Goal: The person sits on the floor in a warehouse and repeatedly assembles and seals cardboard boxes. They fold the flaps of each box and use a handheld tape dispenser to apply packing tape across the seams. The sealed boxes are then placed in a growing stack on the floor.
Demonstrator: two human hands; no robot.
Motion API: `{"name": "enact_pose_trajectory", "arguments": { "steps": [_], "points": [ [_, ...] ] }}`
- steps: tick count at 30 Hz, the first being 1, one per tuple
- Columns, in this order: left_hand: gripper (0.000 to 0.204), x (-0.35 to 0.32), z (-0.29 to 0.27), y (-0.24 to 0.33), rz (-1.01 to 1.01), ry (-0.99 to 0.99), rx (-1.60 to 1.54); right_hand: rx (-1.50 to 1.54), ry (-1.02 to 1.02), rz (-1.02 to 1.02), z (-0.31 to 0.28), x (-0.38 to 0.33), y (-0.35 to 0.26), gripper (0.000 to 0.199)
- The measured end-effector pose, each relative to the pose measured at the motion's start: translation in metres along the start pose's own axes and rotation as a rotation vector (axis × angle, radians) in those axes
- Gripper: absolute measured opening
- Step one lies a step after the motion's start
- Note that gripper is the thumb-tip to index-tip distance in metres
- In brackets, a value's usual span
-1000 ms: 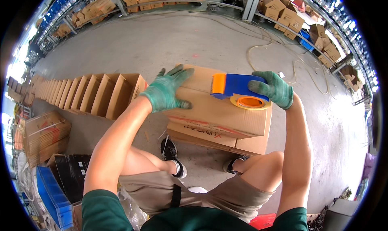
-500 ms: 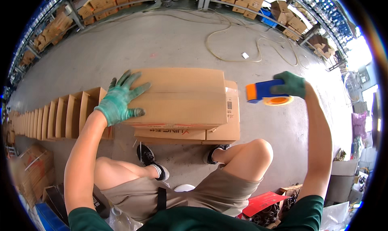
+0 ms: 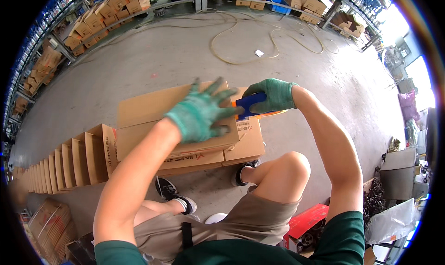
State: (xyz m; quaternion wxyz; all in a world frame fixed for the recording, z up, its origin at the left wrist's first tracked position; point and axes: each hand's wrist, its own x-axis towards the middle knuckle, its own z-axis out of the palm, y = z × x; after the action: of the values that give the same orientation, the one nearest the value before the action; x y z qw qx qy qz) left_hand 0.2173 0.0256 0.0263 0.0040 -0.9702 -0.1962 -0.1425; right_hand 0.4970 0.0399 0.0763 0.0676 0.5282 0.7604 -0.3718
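Observation:
A closed cardboard box (image 3: 150,104) lies in front of me on top of another cardboard box (image 3: 248,142). My left hand (image 3: 201,113), in a green glove, is spread over the right part of the upper box's top; its fingers are slightly blurred. At that box's right end, my gloved right hand (image 3: 274,96) grips a blue and orange tape dispenser (image 3: 251,104). The dispenser's front is against or very near the box edge, beside my left fingertips; I cannot tell whether tape touches the cardboard. Part of the tape roll shows below my right hand.
A long row of open cardboard boxes (image 3: 81,158) stretches away on the left. Hoses (image 3: 215,49) lie looped on the far floor. Shelving with cartons (image 3: 111,15) lines the back. Near my right knee is a red box (image 3: 308,221) with dark parts.
My left hand has slid from the box's left side to its right part. My right hand has brought the tape dispenser leftward to the box's right end. The view has shifted somewhat.

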Motion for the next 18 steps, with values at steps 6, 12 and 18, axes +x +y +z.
{"name": "enact_pose_trajectory", "arguments": {
  "steps": [6,12,18],
  "points": [
    [0.035,0.057,-0.022,0.011,-0.138,-0.402,-0.124,-0.282,0.080,-0.045,0.015,-0.013,-0.027,0.043],
    [0.044,0.067,-0.005,0.012,-0.157,-0.474,-0.039,-0.445,-0.087,-0.072,0.080,-0.021,-0.003,0.027],
    [0.045,0.069,-0.007,0.019,-0.260,-0.517,-0.052,-0.122,0.184,0.265,0.129,0.015,-0.002,0.018]
  ]
}}
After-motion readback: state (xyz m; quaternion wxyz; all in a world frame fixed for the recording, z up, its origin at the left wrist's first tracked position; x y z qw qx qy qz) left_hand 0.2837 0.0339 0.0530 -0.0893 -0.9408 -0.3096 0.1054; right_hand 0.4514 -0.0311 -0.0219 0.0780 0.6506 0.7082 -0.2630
